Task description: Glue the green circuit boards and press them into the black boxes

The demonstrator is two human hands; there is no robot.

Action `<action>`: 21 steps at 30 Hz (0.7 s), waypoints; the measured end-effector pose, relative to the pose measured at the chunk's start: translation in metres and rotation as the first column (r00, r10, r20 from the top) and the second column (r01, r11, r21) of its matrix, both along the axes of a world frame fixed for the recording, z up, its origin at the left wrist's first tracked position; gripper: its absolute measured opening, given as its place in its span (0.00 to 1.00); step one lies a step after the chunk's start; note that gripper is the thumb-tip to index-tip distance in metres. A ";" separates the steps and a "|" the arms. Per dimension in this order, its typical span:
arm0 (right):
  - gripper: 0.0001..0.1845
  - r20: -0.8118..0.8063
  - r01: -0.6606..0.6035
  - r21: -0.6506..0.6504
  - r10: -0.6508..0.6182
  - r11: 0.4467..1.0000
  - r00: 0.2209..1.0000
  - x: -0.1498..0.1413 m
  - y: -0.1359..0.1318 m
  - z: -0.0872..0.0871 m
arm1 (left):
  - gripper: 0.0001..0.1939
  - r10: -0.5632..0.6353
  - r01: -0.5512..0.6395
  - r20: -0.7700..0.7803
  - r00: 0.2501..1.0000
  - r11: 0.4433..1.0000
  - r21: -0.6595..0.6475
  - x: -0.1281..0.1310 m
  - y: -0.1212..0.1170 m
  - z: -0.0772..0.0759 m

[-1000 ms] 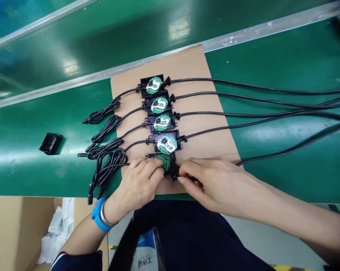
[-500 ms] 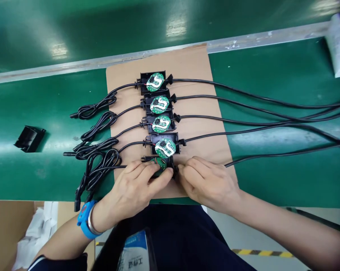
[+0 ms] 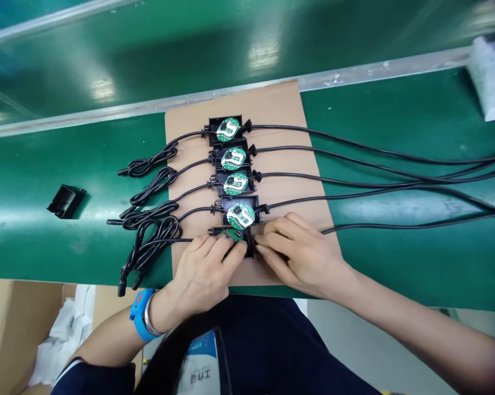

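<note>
Fingers [image 3: 239, 251] at the nearest case [image 3: 250, 244] — left hand [image 3: 204, 270] partly over, right hand [image 3: 305, 255] beside.

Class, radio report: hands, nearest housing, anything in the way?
Left hand on nearest black housing. Right hand at its right end, grip unclear. Left hand partly hides green circuit board.

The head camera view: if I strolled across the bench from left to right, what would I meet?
Open black plastic housing standing alone → farthest coiled black cable → farthest round green circuit board → right hand → white packet.
</note>
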State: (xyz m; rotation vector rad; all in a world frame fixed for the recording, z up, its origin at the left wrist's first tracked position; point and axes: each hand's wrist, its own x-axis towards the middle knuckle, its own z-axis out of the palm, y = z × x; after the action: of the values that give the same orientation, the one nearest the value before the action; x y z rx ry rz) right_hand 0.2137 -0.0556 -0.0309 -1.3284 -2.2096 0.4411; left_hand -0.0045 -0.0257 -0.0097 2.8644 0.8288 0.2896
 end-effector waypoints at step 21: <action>0.17 0.162 0.025 0.191 -0.057 0.981 0.985 -0.046 -0.021 0.020 | 0.08 0.349 -0.348 0.058 0.936 0.937 -0.017 -0.038 0.009 0.016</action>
State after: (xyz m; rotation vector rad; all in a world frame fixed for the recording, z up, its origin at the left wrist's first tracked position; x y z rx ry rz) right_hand 0.1679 -0.0764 -0.0112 -1.3477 -2.2889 0.1033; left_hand -0.0428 -0.0166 0.0063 2.6728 1.3224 0.4082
